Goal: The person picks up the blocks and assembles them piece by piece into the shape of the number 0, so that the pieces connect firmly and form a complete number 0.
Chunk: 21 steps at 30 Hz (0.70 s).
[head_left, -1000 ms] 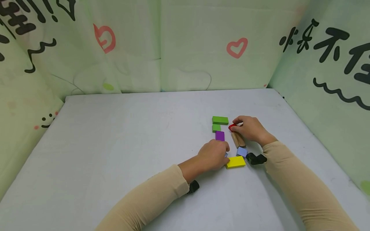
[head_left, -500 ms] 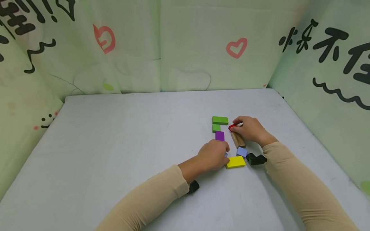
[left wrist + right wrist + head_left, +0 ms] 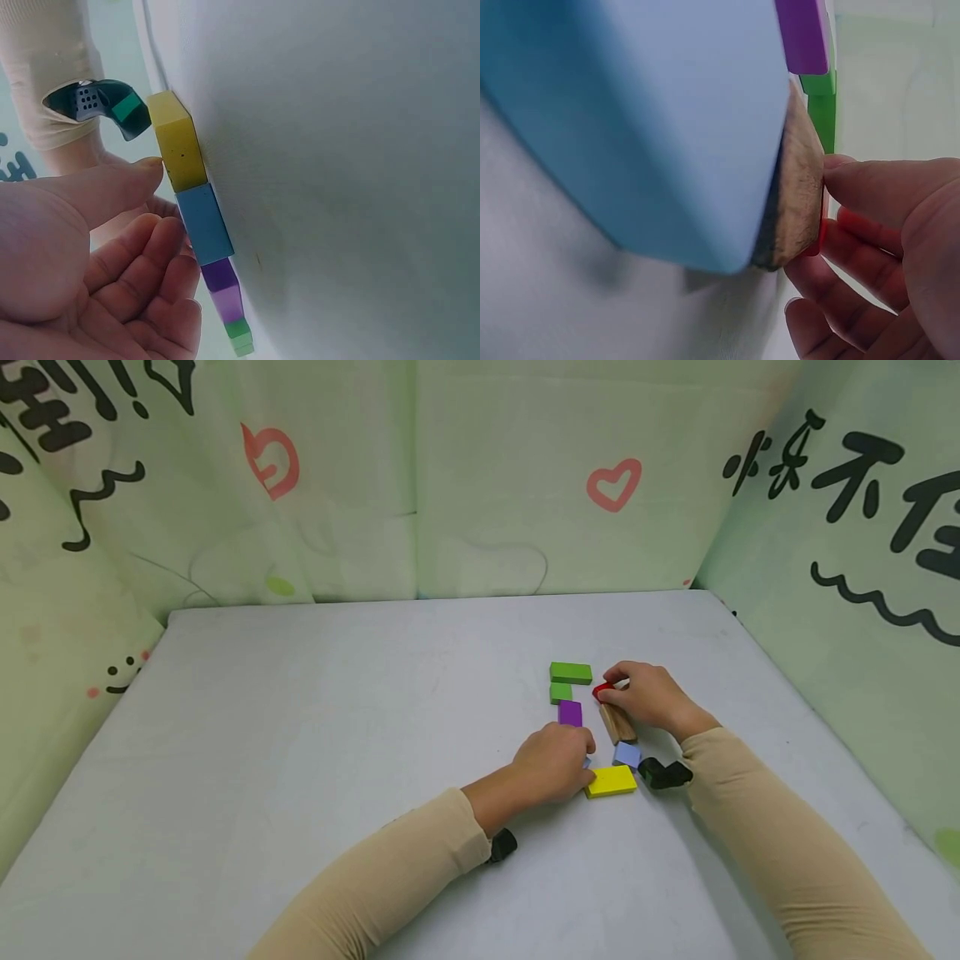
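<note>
My left hand (image 3: pixel 551 762) bends over the left side of a ring of blocks. Its thumb touches the yellow block (image 3: pixel 178 146), and its fingers curl at the blue block (image 3: pixel 206 225), which the head view mostly hides. My right hand (image 3: pixel 645 693) pinches a small red block (image 3: pixel 603 690) between thumb and fingers, at the far end of a brown wooden block (image 3: pixel 618 724). A light-blue block (image 3: pixel 626 753) sits between the wooden and yellow ones. Beyond the left hand follow a purple block (image 3: pixel 570 713), a small green block (image 3: pixel 561 692) and a long green block (image 3: pixel 572 672).
The blocks stand on the right half of a white table (image 3: pixel 300 735). A pale green printed curtain (image 3: pixel 480 477) rises behind and at both sides. Black wrist cameras stick out under both sleeves, the right one (image 3: pixel 664 773) close beside the light-blue block.
</note>
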### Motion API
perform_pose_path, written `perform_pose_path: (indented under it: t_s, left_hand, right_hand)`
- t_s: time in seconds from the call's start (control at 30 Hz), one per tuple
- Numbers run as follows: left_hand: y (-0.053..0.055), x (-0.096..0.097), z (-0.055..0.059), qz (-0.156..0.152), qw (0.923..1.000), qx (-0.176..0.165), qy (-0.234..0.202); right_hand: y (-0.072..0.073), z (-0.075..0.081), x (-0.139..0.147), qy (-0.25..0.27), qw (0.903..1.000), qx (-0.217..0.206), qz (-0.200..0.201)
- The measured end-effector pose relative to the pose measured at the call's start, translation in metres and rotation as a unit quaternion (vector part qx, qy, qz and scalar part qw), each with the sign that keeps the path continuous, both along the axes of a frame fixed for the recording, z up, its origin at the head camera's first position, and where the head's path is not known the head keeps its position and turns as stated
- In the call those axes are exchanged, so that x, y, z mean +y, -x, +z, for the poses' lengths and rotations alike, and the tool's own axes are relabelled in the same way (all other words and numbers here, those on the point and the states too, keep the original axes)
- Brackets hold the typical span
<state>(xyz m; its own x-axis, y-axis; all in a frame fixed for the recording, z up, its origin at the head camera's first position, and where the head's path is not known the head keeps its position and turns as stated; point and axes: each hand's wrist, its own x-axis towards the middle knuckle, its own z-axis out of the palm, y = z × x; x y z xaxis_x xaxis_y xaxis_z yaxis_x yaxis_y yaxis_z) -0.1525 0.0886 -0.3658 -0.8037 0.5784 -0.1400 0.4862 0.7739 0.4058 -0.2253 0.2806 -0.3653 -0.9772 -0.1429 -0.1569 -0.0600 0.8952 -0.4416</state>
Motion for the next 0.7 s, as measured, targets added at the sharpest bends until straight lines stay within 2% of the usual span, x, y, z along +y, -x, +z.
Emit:
perform_pose_path:
  t_s: [0.47, 0.7]
  left_hand:
    - [0.0004, -0.0007, -0.0007, -0.001, 1.0000, 0.005, -0.001]
    - [0.0007, -0.0009, -0.0007, -0.002, 1.0000, 0.003, -0.002]
  right_hand:
    - [-0.0002, -0.0002, 0.0002, 0.004, 1.0000, 0.001, 0.004]
    - [-0.0043, 0.0076, 0.0030, 0.016, 0.9998, 0.007, -0.008]
